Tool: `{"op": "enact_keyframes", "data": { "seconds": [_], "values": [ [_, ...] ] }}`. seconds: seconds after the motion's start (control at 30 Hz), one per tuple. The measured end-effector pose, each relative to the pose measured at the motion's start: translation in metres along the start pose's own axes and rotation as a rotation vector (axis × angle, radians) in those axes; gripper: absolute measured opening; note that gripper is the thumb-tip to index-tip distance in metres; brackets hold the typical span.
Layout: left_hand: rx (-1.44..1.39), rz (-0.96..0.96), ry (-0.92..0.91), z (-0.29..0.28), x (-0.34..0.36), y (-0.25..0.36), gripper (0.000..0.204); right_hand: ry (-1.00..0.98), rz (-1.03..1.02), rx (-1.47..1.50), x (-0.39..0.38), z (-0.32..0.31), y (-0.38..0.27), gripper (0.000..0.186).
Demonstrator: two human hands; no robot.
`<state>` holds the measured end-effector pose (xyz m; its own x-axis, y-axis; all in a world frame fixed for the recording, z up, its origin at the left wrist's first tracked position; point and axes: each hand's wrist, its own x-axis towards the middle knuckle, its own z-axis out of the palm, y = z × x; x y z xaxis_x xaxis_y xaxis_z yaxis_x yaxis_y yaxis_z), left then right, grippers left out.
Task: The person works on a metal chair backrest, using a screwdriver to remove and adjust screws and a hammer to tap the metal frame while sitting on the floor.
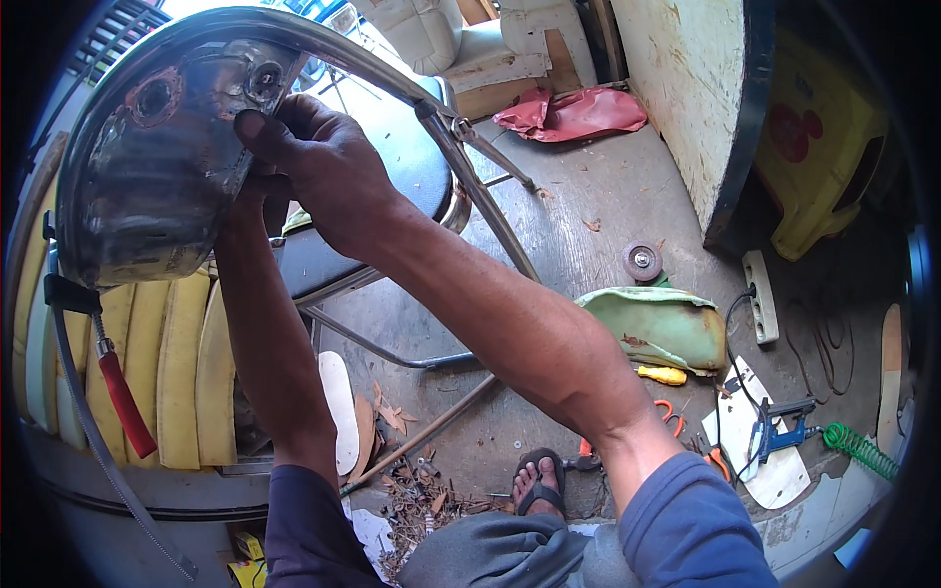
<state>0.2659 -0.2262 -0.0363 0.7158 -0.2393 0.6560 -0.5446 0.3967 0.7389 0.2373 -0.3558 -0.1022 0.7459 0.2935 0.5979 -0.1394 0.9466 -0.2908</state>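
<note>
A dark, curved metal panel [162, 186] sits inside the bent tube frame [368, 73] of a metal chair at upper left. Two round, roughened patches show near its upper edge. My right hand [319, 162] is closed at the panel's right edge, thumb pressed against it; anything small between the fingers is hidden. Just below, my left hand [263, 186] reaches up to the same edge, its fingers mostly covered by the panel and my right hand. A bar clamp [69, 292] with a red handle hangs at the panel's lower left.
Yellow foam strips [181, 372] lie at left. A dark padded seat [392, 147] is behind my hands. On the floor are a green cover [652, 328], a yellow-handled screwdriver [662, 375], orange scissors [670, 416], a blue staple gun [784, 431] with coiled hose, and a power strip [760, 296].
</note>
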Motion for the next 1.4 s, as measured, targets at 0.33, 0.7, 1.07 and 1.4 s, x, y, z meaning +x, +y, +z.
{"op": "enact_keyframes", "data": {
  "seconds": [0.33, 0.7, 1.07, 1.4],
  "values": [
    [-0.03, 0.002, -0.02, 0.0016, -0.0004, -0.0043, 0.043, -0.026, -0.02, -0.019, 0.0023, -0.0035, 0.0004, 0.042],
    [-0.047, 0.008, -0.041, 0.0032, 0.0019, -0.0009, 0.045, -0.038, -0.038, -0.011, 0.0041, -0.0042, 0.0039, 0.045],
    [-0.058, 0.01, -0.052, 0.0044, 0.0002, -0.0028, 0.047, -0.065, -0.045, 0.017, 0.0052, -0.0052, 0.0041, 0.041],
    [-0.05, 0.009, -0.039, 0.0054, -0.0041, -0.0017, 0.05, -0.063, -0.059, 0.053, 0.0063, -0.0015, 0.006, 0.041]
  ]
}}
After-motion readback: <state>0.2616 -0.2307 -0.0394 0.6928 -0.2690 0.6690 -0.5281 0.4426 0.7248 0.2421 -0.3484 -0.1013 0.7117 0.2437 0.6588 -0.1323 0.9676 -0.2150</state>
